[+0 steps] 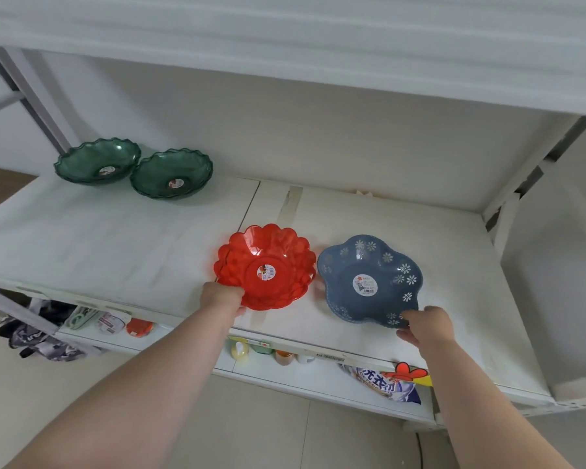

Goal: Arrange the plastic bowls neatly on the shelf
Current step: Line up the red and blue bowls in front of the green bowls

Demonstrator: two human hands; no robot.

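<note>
My left hand (221,296) grips the red bowl (265,266), my right hand (426,324) seemingly pinches the blue bowl (369,280), both near the shelf (115,238) front; two green bowls (134,168) already sit far left

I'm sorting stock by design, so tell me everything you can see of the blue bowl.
The blue bowl looks like opaque dusty-blue plastic, with a wavy, lobed rim like a flower and white daisy prints on its inner wall. A round white label sits in its flat centre. It stands upright near the front of the white shelf, just right of the red bowl, seemingly not touching it. The right hand grips its near rim.
</note>
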